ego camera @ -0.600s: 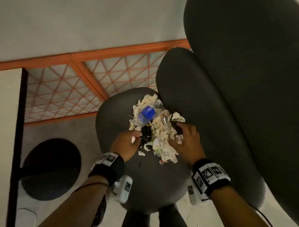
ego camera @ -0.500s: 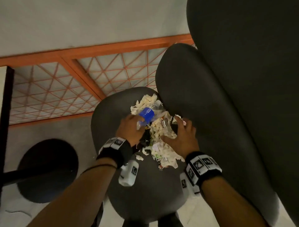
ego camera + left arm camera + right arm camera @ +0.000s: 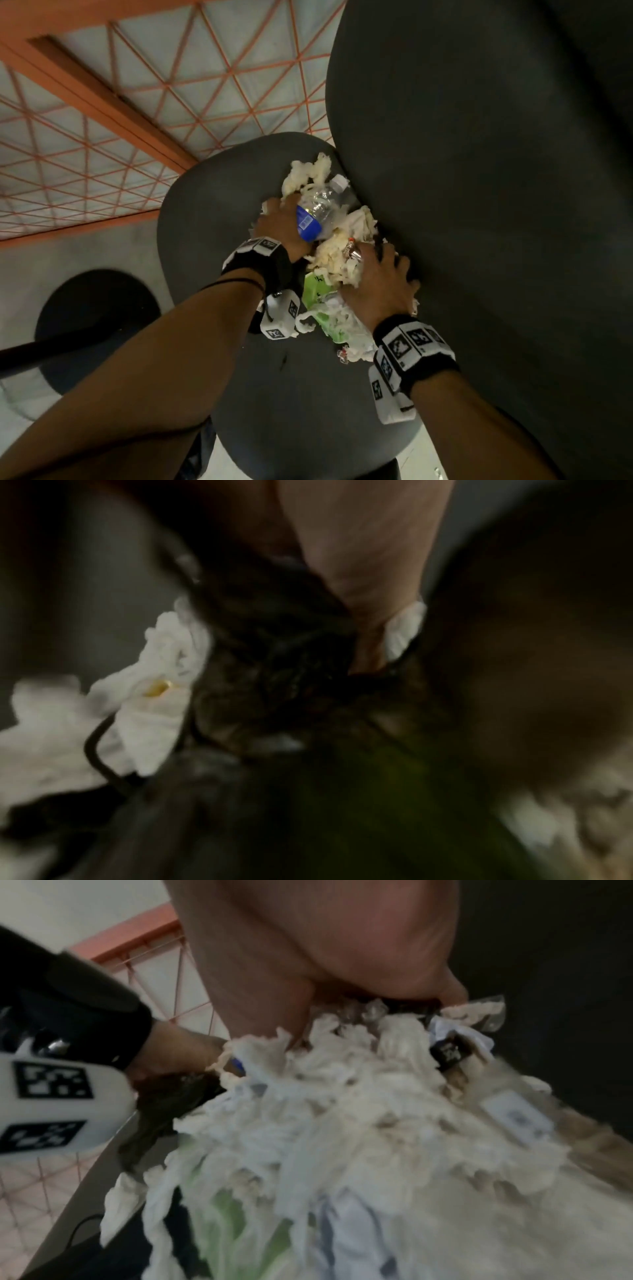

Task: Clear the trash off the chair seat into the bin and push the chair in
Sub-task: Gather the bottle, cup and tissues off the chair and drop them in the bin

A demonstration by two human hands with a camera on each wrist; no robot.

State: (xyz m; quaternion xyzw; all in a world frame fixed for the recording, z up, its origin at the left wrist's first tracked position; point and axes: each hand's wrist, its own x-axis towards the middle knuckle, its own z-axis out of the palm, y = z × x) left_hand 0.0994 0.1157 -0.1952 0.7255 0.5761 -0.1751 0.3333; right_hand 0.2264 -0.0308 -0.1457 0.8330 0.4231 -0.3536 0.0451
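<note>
Forearms: two bare forearms are seen reaching forward from the near edge of the head view, each wrapped in a black wristband (image 3: 416, 356) carrying white marker blocks.
Chair seat: the dark grey chair seat (image 3: 301, 404) is seen directly below the forearms, with its near part bare.
Trash pile: a heap of crumpled white tissue (image 3: 337, 260) is piled on the far part of the seat, just against the chair backrest (image 3: 479, 171); a light green wrapper (image 3: 317, 296) is mixed into its near side.
Right hand: the right hand (image 3: 380, 284) is laid over the right side of the pile, fingers spread and bent down into the paper next to the backrest; in the right wrist view the palm is seen pressed onto the tissue (image 3: 342, 1123), and a grip cannot be made out.
Left hand: the left hand (image 3: 279, 224) is placed at the left side of the pile, its fingers tucked under the paper and against the bottle; whether anything is gripped cannot be told, and the left wrist view is dark and blurred, with only white tissue (image 3: 150, 696) and part of the palm (image 3: 363, 561) made out.
Bottle: a clear plastic bottle (image 3: 320, 209) with a blue label and white cap is lying tilted on top of the heap, cap pointed away, touching the left hand.
Foil scrap: a small shiny wrapper (image 3: 352, 251) is seen between the two hands.
Beyond the seat: an orange lattice panel (image 3: 171, 102) is seen past the chair, and a dark round base (image 3: 96, 329) on the grey floor to the left.
</note>
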